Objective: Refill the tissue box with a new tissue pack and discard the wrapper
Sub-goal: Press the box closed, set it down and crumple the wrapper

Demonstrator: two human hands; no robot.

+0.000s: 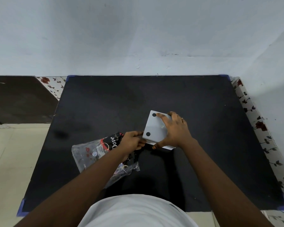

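Note:
A pale grey tissue box (155, 126) lies upside down on the black mat (115, 102), its flat bottom with two visible black round feet facing up. My right hand (175, 130) is spread over the box and grips it from above. My left hand (132, 141) pinches the box's near left edge, where a thin white strip shows under the bottom panel. A clear plastic wrapper (95, 153) printed with a black "Dove" label lies crumpled under my left forearm. No tissues are visible.
The black mat covers most of the table and has blue tape at its corners. A floral cloth (252, 115) borders it on the right and the far left. A pale wall stands just behind. A dark surface (20, 99) lies at the left.

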